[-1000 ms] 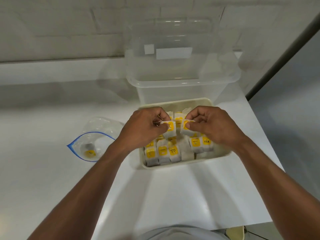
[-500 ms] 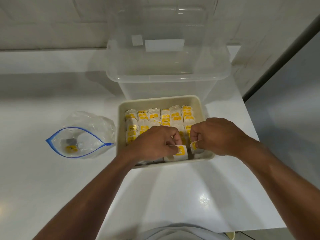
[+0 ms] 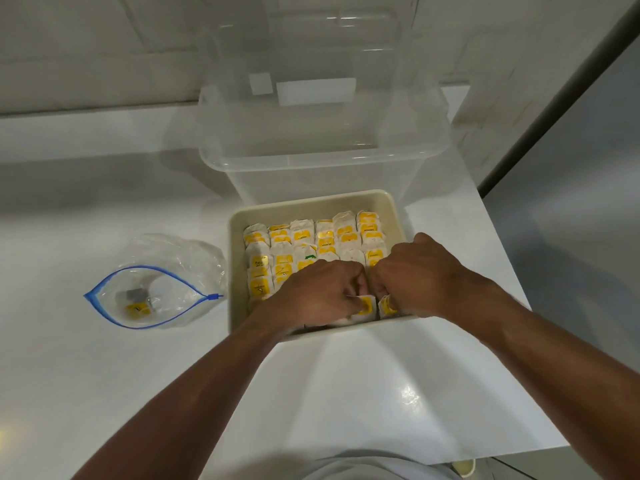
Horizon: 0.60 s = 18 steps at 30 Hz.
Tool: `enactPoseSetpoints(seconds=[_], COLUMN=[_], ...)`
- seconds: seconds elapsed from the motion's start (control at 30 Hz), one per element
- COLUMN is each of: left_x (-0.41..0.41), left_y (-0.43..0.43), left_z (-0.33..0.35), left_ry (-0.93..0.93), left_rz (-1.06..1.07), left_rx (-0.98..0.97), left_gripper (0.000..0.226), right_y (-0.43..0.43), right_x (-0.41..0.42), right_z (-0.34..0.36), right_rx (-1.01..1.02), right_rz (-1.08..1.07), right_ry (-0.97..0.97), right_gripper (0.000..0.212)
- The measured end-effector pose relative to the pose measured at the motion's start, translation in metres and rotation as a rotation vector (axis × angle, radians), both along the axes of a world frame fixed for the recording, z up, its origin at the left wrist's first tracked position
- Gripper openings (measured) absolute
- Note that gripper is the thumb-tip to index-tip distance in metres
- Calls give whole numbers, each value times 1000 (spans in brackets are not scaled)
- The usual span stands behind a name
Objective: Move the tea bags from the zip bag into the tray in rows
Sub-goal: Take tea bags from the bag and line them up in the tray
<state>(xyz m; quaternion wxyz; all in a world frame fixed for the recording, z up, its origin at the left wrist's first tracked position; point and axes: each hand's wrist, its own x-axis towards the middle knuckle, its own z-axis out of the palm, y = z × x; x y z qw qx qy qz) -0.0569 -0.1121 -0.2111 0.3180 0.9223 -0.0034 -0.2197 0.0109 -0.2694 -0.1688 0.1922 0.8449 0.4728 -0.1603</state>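
Looking down from my head, my left hand [image 3: 322, 292] curls its fingers around a white tea bag [image 3: 363, 308] with a yellow tag at the near edge of the beige tray [image 3: 311, 202]. My right hand [image 3: 419, 275] pinches a second tea bag [image 3: 385, 306] just beside it. Behind them, rows of tea bags [image 3: 311, 244] stand packed together. The zip bag [image 3: 156, 296] lies open on the counter [image 3: 104, 375], left of the tray, with a yellow-tagged bag inside.

- Tray [image 3: 313, 202]: opaque cream plastic, smooth, matt.
- Tea bags [image 3: 301, 237]: white paper envelopes with yellow printed labels, matt.
- Zip bag [image 3: 180, 258]: thin clear plastic film, wrinkled, glossy, blue zip strip.
- Far storage box [image 3: 322, 161]: translucent plastic, smooth, glossy.
- Countertop [image 3: 381, 393]: white, smooth, glossy, reflective.
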Motion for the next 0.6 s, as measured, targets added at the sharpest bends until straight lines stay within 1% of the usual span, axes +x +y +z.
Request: enactPoseSetpoints(seconds=[0.1,0.17,0.33,0.43,0.53,0.6], left_x=[9,12,16,15,13,13], left_y=[-5,-7,-4,-1,0,-1], left_z=[-9,-12,-18,-20,-18,-17], left_ry=[-37,-62,-72,-51,-24,-18], left_rz=[-14,0,44,-14,-47,-59], left_rx=[184,237,237,228,208,230], left_gripper=[15,15,21,21,23,26], right_y=[7,10,12,10,7,7], right_x=[1,1,2,4,5,2], right_z=[-4,-5,-16,-18,-16,-14], right_rx=[21,39,38,4,12,-5], right_rz=[-14,-27,-60,-58,-26,-6], right_ry=[-45,-59,-158,-163,-166,-181], right_gripper=[15,17,18,15,19,21])
